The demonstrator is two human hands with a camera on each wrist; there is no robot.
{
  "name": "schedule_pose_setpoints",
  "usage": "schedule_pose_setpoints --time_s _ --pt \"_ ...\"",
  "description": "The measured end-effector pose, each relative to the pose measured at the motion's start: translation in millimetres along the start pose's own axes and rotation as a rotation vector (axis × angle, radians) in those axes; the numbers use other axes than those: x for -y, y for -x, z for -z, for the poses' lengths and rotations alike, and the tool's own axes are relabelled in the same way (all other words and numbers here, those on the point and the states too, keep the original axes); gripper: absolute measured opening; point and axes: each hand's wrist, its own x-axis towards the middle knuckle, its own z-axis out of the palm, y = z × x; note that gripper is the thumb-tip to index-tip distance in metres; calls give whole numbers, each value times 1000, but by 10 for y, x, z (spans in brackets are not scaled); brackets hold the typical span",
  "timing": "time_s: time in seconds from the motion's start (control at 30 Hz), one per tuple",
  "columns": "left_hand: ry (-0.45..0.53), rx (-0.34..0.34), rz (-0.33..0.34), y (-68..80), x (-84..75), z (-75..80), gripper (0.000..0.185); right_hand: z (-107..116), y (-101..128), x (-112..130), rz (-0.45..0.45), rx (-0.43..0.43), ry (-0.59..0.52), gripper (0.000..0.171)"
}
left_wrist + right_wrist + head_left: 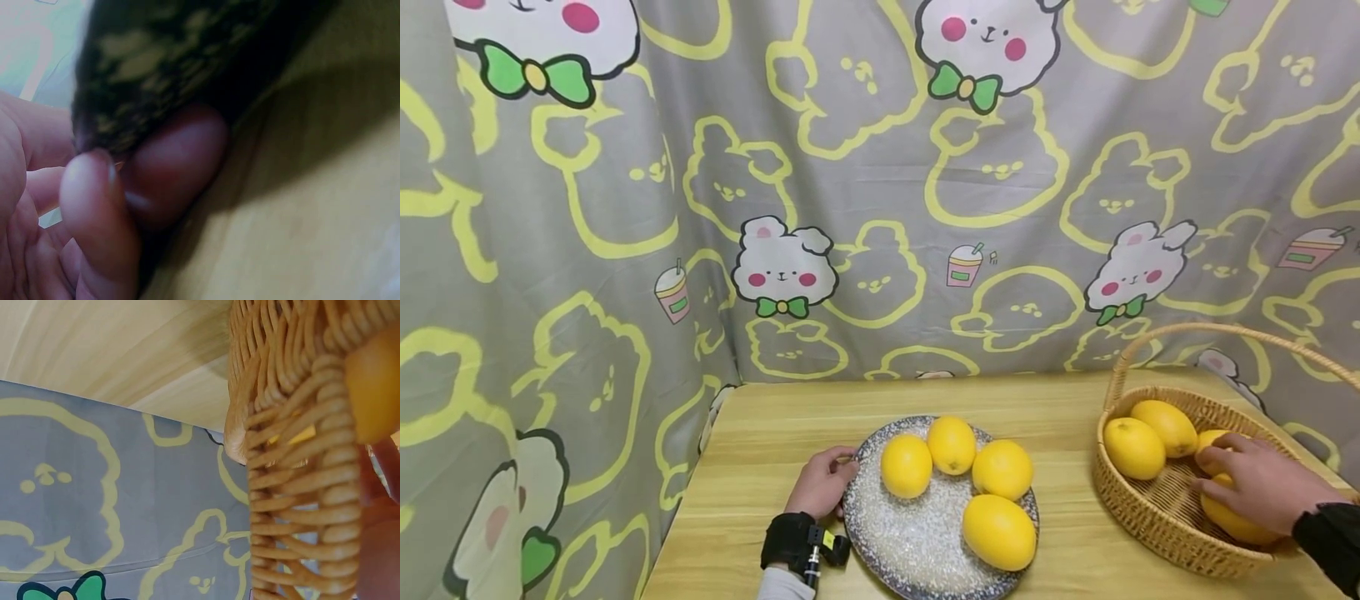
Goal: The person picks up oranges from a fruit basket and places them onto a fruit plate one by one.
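On the wooden table stands a speckled grey plate (917, 533) with a dark rim, bearing several lemons, among them a large one (998, 532) near its right edge. At the plate's left side my left hand (826, 482) pinches the rim; its fingertips (178, 162) curl against the plate's underside (162, 69) in the left wrist view. My right hand (1262, 483) reaches into a wicker basket (1150, 521), thumb and fingers spread over the lemons at its right side. One lemon (1236, 517) lies partly under that hand. Part of a lemon (375, 387) shows past the basket's wall in the right wrist view.
Two lemons lie at the basket's left, one of them (1135, 448) against the wall. A tall arched handle (1225, 327) spans the basket. Behind and left of the table hangs a grey patterned curtain (880, 192). Wooden tabletop (1067, 442) lies between plate and basket.
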Motion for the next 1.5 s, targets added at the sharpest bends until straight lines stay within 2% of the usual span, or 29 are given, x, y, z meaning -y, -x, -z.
schedule_pose_setpoints --time_s 0.2,0.43,1.0,1.33,1.5 --pt "0 1 0 -15 9 -11 37 16 -23 -86 -1 -18 10 30" --pt "-6 -4 4 -41 34 -6 38 16 -66 -167 -17 -20 49 40" --pt "-3 8 -3 -44 51 -20 38 -33 -82 -233 -112 6 -6 54" --pt "2 6 -5 -43 37 -31 37 -115 -98 -289 -125 -26 11 55" --pt "-5 2 -9 -58 22 -31 36 -132 -89 -269 -150 -12 -18 56"
